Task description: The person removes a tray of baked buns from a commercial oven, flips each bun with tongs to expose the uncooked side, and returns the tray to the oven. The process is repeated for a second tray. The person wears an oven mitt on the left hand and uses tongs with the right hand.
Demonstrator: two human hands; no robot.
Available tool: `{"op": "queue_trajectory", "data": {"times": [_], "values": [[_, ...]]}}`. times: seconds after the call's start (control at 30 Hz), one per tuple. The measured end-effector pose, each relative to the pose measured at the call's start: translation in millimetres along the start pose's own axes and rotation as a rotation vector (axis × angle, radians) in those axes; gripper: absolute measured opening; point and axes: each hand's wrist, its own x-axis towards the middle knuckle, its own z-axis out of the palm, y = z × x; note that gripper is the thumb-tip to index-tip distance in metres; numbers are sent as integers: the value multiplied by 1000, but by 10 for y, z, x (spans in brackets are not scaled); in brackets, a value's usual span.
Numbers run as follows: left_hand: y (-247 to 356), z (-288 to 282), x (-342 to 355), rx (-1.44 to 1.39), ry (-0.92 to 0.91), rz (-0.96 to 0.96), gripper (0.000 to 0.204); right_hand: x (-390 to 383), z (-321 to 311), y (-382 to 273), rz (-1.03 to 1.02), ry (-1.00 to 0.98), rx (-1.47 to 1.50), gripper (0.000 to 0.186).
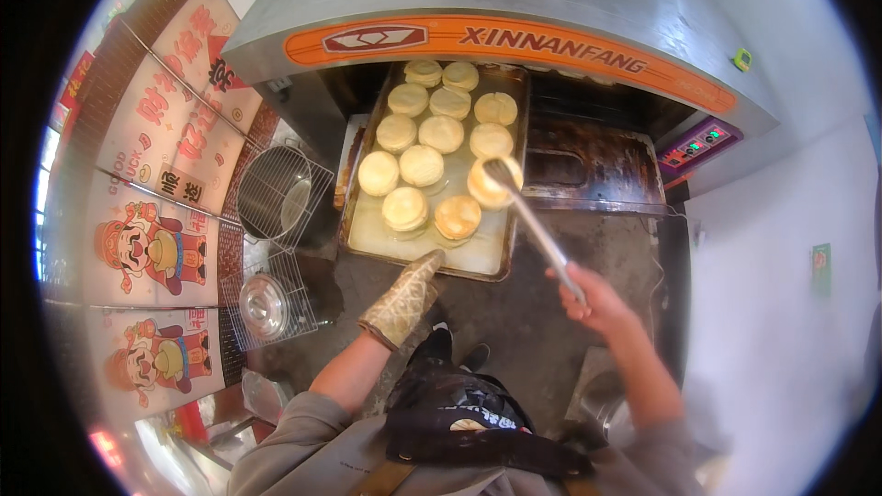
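the mitted left hand (404, 301) grips the tray (480, 255) and the right hand (595, 301) holds tongs (539, 231), whose loose pinch could drop a bun (484, 193).

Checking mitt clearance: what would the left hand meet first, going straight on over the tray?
Likely the browned bun at the front of the tray, just beyond the left hand; height is unclear.

Head camera, wide fisheye, one view

Left unit of a side-by-side pair, head-worn. Position: above and behind the right hand (593, 298) and gloved left hand (404, 298). Facing: steeply down, toward the tray (482, 243) ahead of both. Range: near; forearms (354, 369) enter low, behind the hands.
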Motion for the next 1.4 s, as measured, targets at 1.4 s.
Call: {"op": "queue_trajectory", "data": {"times": [1.4], "values": [[6,-108,579,-230,-104,193,42,320,231,1846,-837,640,-1104,51]]}}
